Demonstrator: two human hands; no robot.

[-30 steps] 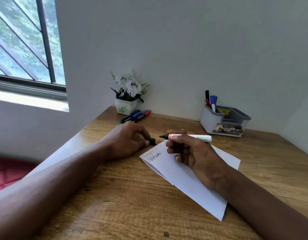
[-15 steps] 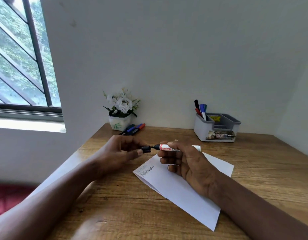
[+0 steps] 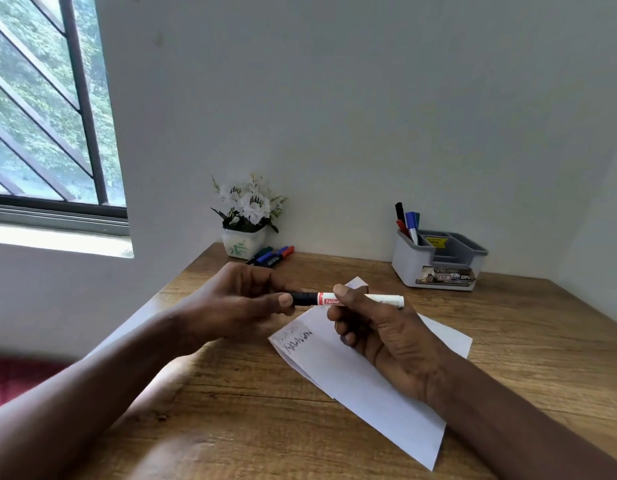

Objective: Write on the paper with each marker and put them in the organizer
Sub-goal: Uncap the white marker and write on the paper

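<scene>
My right hand (image 3: 376, 332) holds a white marker (image 3: 380, 300) level above the folded white paper (image 3: 355, 372), which carries two short lines of writing near its left corner. My left hand (image 3: 237, 303) pinches the marker's black cap (image 3: 304, 298), which sits on the marker's left end. The grey organizer (image 3: 438, 268) stands at the back right with several markers (image 3: 407, 220) upright in its left compartment. More markers (image 3: 270, 256) lie on the table beside the flower pot.
A small white pot of white flowers (image 3: 244, 220) stands at the back left against the wall. The wooden table (image 3: 265, 427) ends at a left edge below the window (image 3: 47, 116). Walls close in the back and right.
The cap, held apart in my left hand a second ago, now sits on the marker's tip. Both hands have lifted off the paper, and the view has tilted upward.
</scene>
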